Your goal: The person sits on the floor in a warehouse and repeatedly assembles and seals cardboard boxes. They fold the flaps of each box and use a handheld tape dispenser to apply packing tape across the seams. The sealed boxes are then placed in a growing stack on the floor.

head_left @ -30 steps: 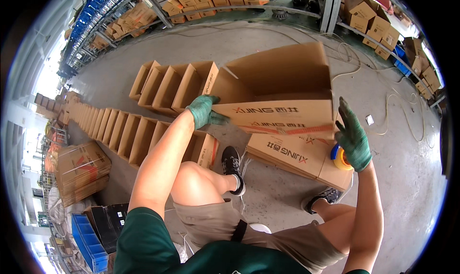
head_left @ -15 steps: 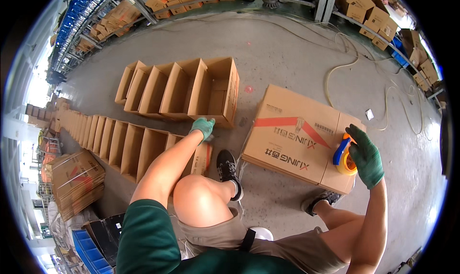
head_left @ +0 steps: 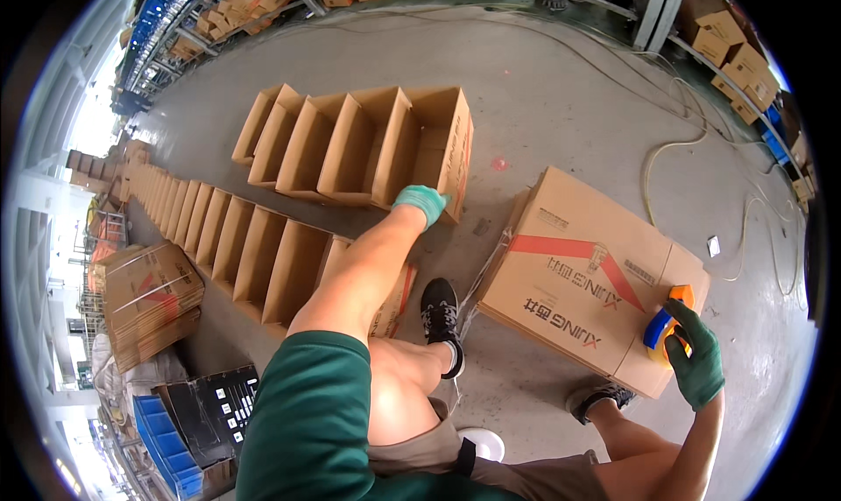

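Note:
My left hand [head_left: 423,205], in a green glove, has its fingers closed over the near edge of an open-topped cardboard box [head_left: 456,164], at the right end of a short row of boxes. My right hand [head_left: 698,361], also green-gloved, curls around a tape dispenser [head_left: 657,328] with a blue and orange body and a yellow roll. The dispenser rests on a stack of flat folded cartons [head_left: 569,278] printed with a red band. Part of the dispenser is hidden behind my fingers.
A long row of open boxes [head_left: 254,256] runs off to the far left. Strapped flat cartons [head_left: 153,304] and a blue crate [head_left: 166,444] stand at left. Hoses [head_left: 653,164] cross the floor at right. Racks with boxes [head_left: 743,76] line the back.
My left hand has slid right along the near edge, close to the end box's corner. My right hand's fingers have curled in around the tape dispenser. The view has shifted.

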Available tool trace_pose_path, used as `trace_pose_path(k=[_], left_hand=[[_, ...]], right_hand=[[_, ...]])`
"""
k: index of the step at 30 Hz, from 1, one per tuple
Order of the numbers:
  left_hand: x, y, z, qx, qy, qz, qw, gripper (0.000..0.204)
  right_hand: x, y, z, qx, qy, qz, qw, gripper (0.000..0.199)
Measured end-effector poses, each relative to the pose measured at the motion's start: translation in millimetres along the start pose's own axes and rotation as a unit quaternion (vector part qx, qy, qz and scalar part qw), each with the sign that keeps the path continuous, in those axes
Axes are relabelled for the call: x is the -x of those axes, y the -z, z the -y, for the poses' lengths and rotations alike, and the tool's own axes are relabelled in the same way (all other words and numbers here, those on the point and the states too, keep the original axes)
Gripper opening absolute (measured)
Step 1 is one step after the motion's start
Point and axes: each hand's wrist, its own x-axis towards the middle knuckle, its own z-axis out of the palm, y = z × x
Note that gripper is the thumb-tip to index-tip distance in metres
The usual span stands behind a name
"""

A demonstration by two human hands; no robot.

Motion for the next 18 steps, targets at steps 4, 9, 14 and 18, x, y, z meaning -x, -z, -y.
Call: trace_pose_path(k=[4, 9, 14, 18], left_hand=[[-6, -27, 63, 0.043, 0.080, -0.008, 0.996, 0.042], [0, -51, 139, 0.105, 0.274, 0.080, 0.952, 0.054], [33, -7, 121, 0.098, 0.327, 0.072, 0.937, 0.081], [34, 0, 112, 0.130, 0.295, -0.040, 0.946, 0.083]], right_hand=[[-14, -6, -3, 0.008, 0.007, 0.001, 1.000, 0.052], [-20, -14, -1, 0.014, -0.018, 0.010, 1.000, 0.051], [-15, -15, -13, 0.030, 0.000, 0.012, 0.999, 0.052], [-14, -12, -15, 0.064, -0.015, 0.032, 0.997, 0.053]])
